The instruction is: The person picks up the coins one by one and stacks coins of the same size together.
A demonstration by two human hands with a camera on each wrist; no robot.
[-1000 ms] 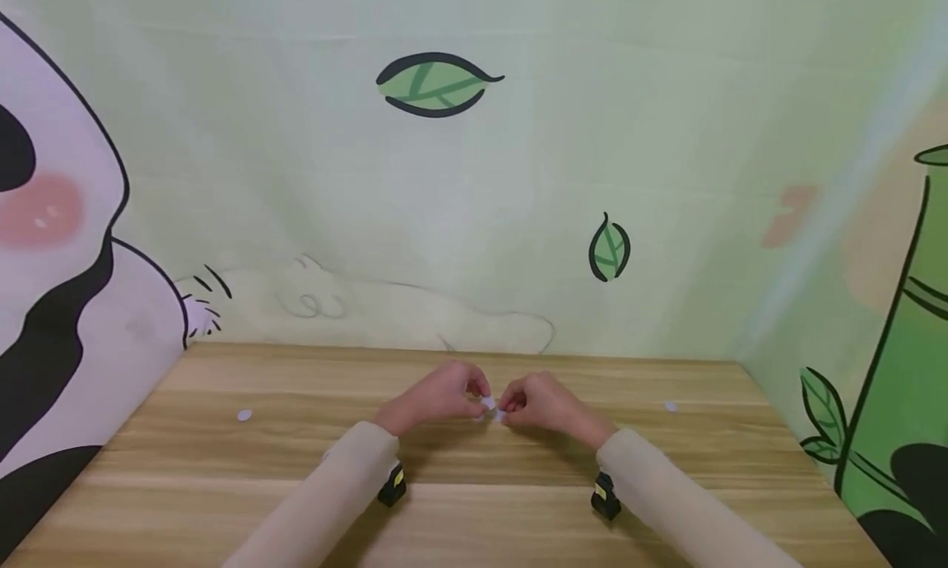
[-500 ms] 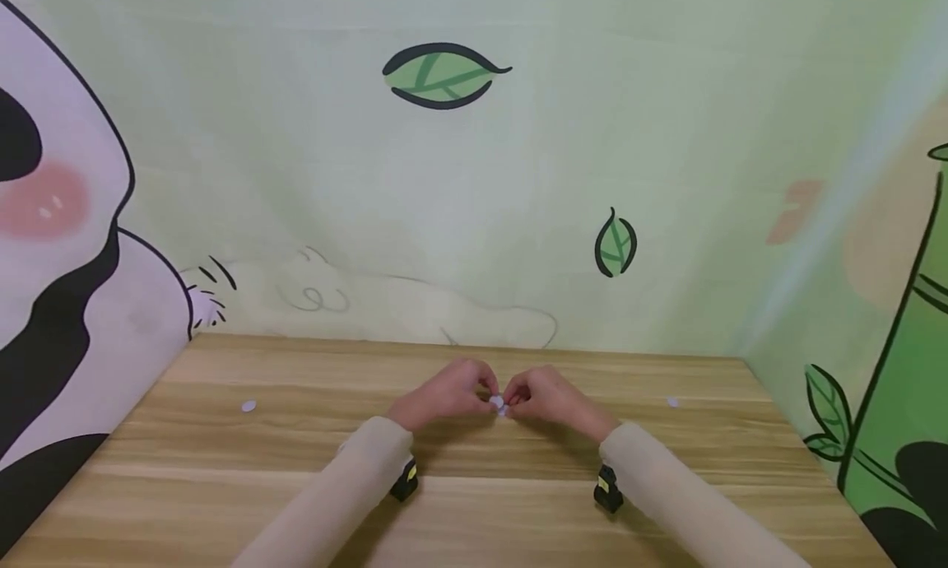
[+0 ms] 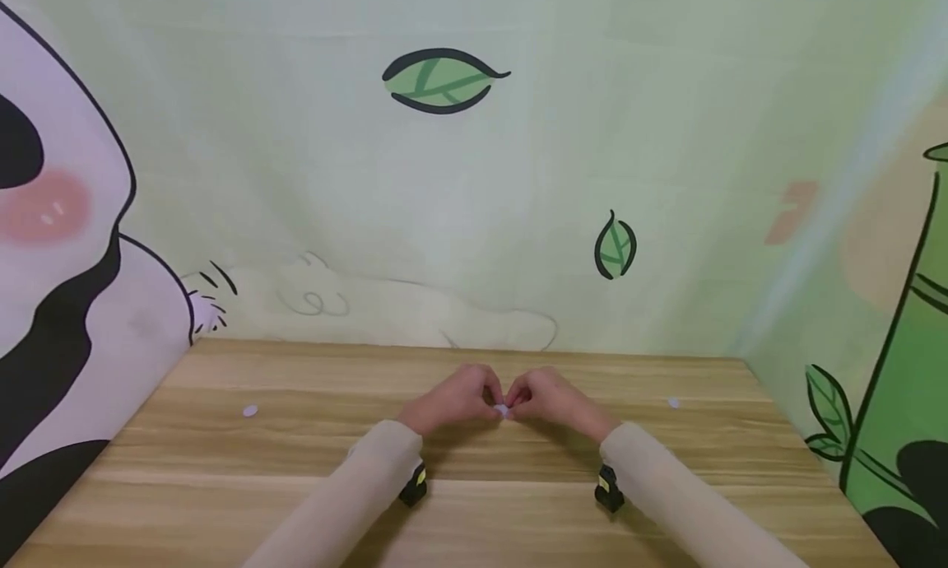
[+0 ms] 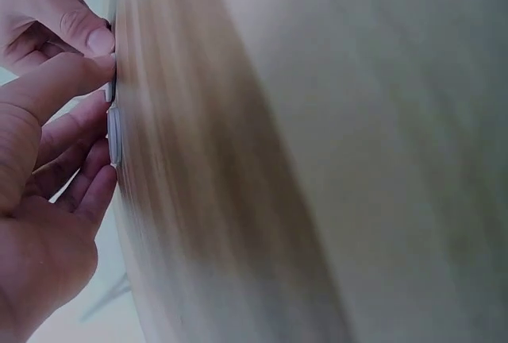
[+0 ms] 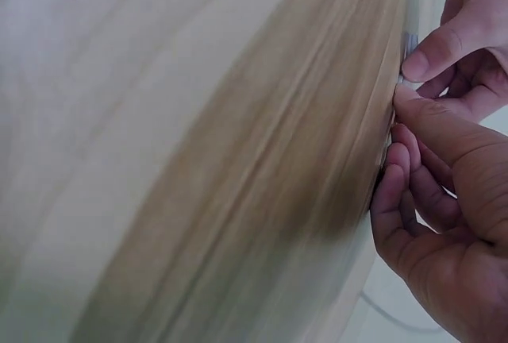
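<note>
The left hand (image 3: pixel 455 399) and the right hand (image 3: pixel 551 402) meet near the rear middle of the wooden table (image 3: pixel 511 519), working a small pale piece (image 3: pixel 502 410) at the tabletop between them. Both hands have thumb and fingers curled in a narrow pinch at the piece, one from each side; the fingers partly cover the right hand's hold. The left wrist view shows thin pale edges (image 4: pixel 115 135) by the fingertips, so more than one piece may be present. Two similar discs, the left disc (image 3: pixel 250 411) and the right disc (image 3: pixel 674 403), lie flat and well apart from the hands. The step in hand appears to be aligning or joining pieces at fingertip level; the next move likely calls for steady, light pressure without shifting the piece. No brand or label can be read: the yellow patches on the black wrist units (image 3: pixel 610 491) are too small, and the backdrop's reddish mark (image 3: pixel 792 212) is not legible as writing.
</note>
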